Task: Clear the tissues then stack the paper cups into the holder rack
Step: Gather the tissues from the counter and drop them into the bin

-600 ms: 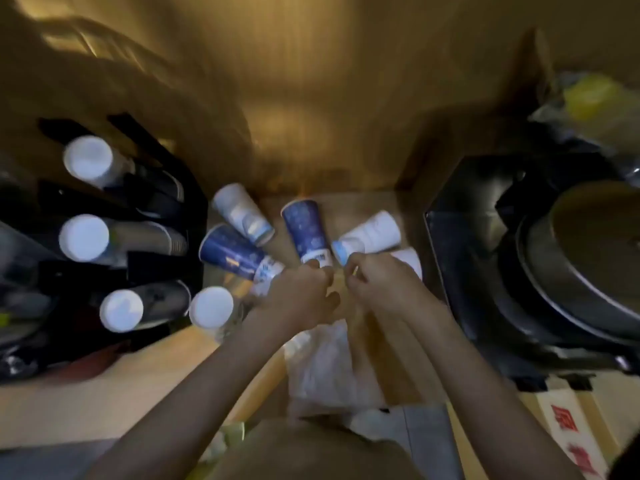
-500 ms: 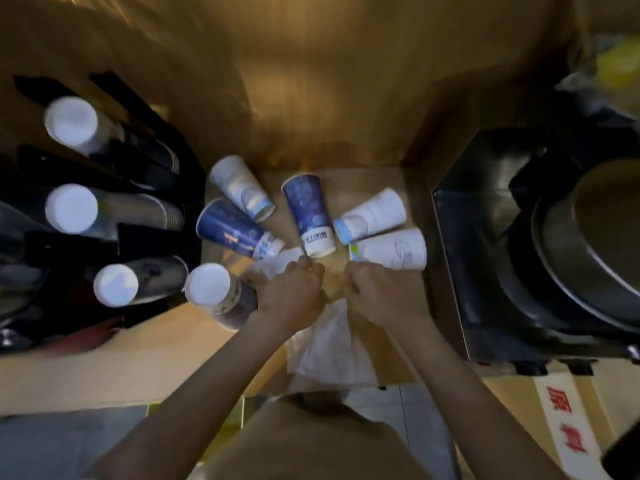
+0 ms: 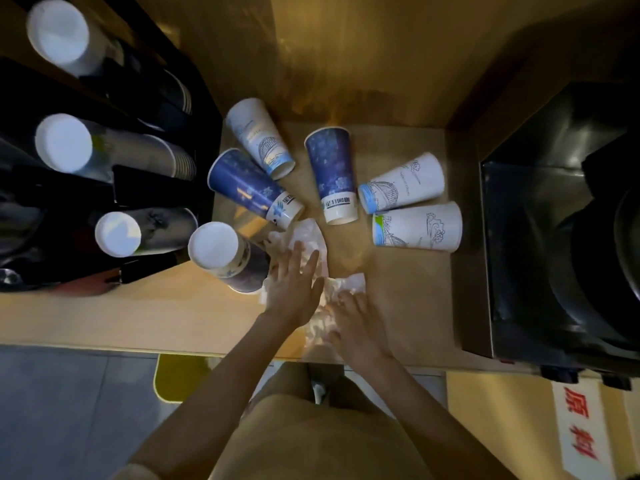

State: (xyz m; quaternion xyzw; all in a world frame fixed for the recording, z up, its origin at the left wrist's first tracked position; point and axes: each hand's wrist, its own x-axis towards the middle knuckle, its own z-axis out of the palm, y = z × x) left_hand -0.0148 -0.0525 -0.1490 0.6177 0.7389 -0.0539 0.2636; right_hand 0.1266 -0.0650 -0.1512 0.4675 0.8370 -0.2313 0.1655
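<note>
Hands [image 3: 325, 303] flat, spread on tissues [image 3: 311, 237]

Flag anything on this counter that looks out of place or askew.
Crumpled tissues lie loose under both hands, left hand and right hand. Six loose paper cups stand upside down, fanned around them, outside the holder rack.

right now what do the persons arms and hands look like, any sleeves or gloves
Both arms are bare to past the elbow: no sleeves on the forearms, no gloves. The left hand and right hand show no rings, watch or bracelet that can be made out. A tan garment covers the body below.
</note>
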